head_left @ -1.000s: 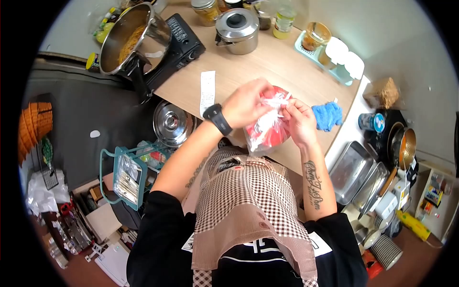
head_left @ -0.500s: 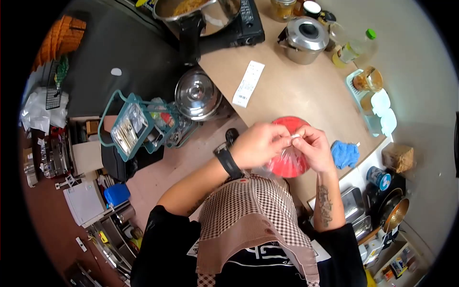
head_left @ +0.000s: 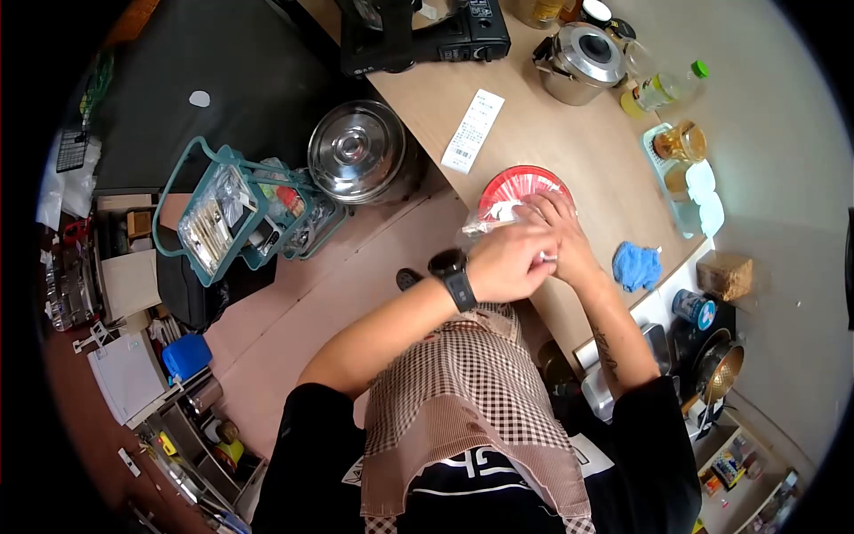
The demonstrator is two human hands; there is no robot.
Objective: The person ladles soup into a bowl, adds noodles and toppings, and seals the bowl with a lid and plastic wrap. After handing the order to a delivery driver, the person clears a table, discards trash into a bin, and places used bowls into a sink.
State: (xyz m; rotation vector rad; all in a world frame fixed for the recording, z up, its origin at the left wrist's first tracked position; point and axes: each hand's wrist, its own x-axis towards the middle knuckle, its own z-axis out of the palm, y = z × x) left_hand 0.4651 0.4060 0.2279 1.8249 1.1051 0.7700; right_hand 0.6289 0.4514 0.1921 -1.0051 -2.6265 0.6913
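A red round dish (head_left: pixel 527 181) wrapped in a clear plastic bag (head_left: pixel 480 222) lies at the table's near edge. My right hand (head_left: pixel 562 233) reaches over its near side, with bent fingers on the gathered plastic. A white patch shows beside those fingertips. Just in front of that wrist, my left hand (head_left: pixel 511 262), wearing a black watch (head_left: pixel 452 278), is closed in a fist. A small white bit pokes out of it, too small to name. Both hands partly hide the dish and the bag.
A long receipt (head_left: pixel 472 131) lies beyond the dish. A lidded pot (head_left: pixel 583 64), a portable stove (head_left: pixel 463 40) and a bottle (head_left: pixel 663 92) stand farther back. A blue cloth (head_left: pixel 637 266) lies right; a teal caddy (head_left: pixel 218 218) is left of the table.
My hands were pinching a white twist of plastic together over the dish. Now the left is a fist nearer me, while the right has gone forward onto the bag. The view has shifted.
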